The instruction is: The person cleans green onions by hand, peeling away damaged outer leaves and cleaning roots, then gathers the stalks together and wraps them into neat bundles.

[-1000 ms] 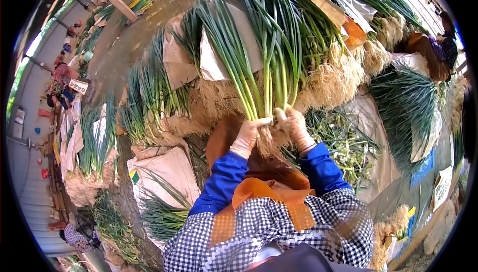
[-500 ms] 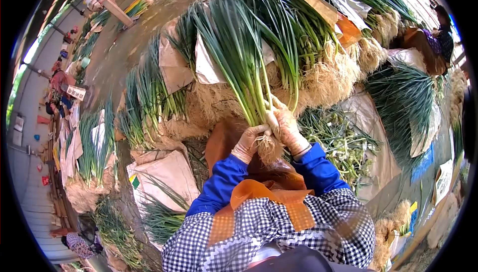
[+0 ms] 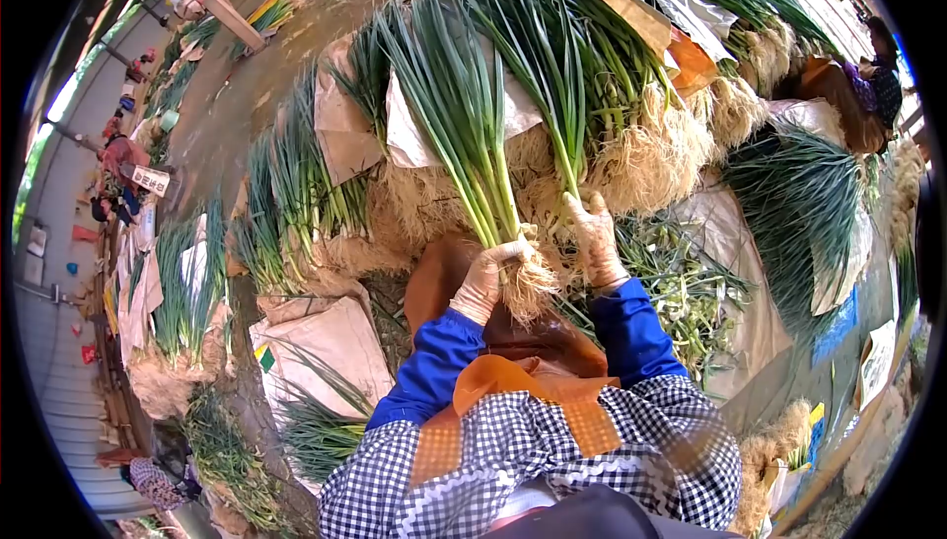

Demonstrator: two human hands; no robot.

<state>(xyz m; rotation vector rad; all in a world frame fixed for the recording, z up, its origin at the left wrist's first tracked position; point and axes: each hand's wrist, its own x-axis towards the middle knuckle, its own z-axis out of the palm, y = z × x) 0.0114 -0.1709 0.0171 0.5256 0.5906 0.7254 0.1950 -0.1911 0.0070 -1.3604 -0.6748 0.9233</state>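
Observation:
A bunch of green onions with long dark leaves fans out in front of me, its pale roots hanging below my left hand. That gloved hand is wrapped round the bunch just above the roots. To its right, apart from the bunch, my right hand pinches a green onion stalk near its lower end. One finger of that hand points up. Behind both hands lie large piles of rooted green onions.
Stripped leaf scraps lie on the right. A folded pale sack is at my left, with more onions beyond it. An orange apron covers my lap. Another person sits at the far right.
My hands were together at the base of the bunch. The right hand has moved away to the right with a stalk, while the left keeps hold of the bunch.

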